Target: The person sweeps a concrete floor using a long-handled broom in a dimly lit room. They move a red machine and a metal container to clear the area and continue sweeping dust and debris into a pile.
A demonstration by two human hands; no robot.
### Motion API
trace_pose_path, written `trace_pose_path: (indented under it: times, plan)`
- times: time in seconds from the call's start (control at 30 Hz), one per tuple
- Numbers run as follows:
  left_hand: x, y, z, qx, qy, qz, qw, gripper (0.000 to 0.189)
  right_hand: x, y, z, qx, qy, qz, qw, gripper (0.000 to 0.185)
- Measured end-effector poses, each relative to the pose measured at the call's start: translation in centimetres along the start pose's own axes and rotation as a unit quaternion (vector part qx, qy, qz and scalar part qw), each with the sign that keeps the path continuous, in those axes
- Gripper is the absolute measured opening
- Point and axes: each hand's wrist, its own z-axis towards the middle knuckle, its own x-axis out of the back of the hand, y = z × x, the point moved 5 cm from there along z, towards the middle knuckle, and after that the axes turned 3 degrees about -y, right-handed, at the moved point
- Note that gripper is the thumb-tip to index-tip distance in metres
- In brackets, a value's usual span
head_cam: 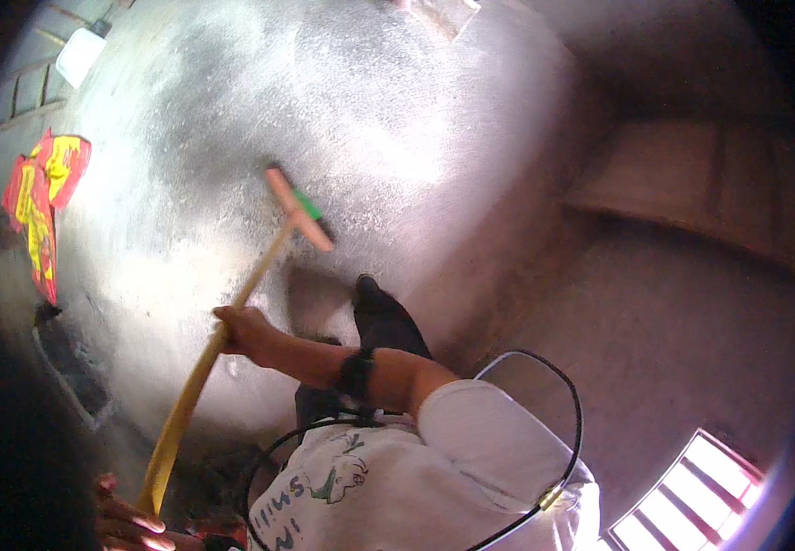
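Note:
A push broom with a long yellow handle (191,392) slants across the left of the view. Its wooden head (299,209), with green and dark bristles, rests on or just above the grey, rough floor (384,117). My right hand (246,333) is wrapped around the middle of the handle. At the lower left, my left hand (132,523) grips the handle near its upper end; shadow and the picture's rim partly hide it. My dark shoe (366,282) stands behind the broom head.
Red and yellow plastic bags (43,200) lie at the left, with a dark object (74,368) below them. A white object (81,56) is at the upper left. Brown panelled furniture (680,172) stands at the right. A black cable (573,399) loops by my shoulder.

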Motion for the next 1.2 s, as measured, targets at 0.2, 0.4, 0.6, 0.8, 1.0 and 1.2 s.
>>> trace_pose_path:
  times: [0.2,0.4,0.6,0.8,1.0,1.2]
  plan:
    - [-9.3,-5.3,5.1,0.023,-0.104,-0.127,0.986,0.016,23.2,-13.0,-4.4,0.280,0.195,0.106,0.934,0.024]
    - [-24.0,-12.9,5.0,0.142,-0.262,-0.331,0.895,0.024,35.4,-24.1,-9.1,0.253,0.373,0.040,0.891,0.013]
    - [-9.2,-10.2,2.1,0.252,-0.139,0.033,0.957,0.028,24.3,-10.3,11.4,0.257,-0.094,-0.087,0.958,0.012]
    - [-1.1,0.5,3.7,0.116,0.072,0.171,0.976,0.044,0.2,-2.3,12.1,0.202,-0.123,-0.520,0.821,0.016]
    - [1.2,-2.1,6.8,0.116,0.183,-0.154,0.964,0.037,1.3,-9.5,7.1,0.095,-0.083,-0.127,0.984,0.018]
    - [-11.8,-8.9,15.1,0.115,-0.124,-0.190,0.967,0.023,16.4,-28.6,-4.7,0.303,0.142,0.062,0.940,0.010]
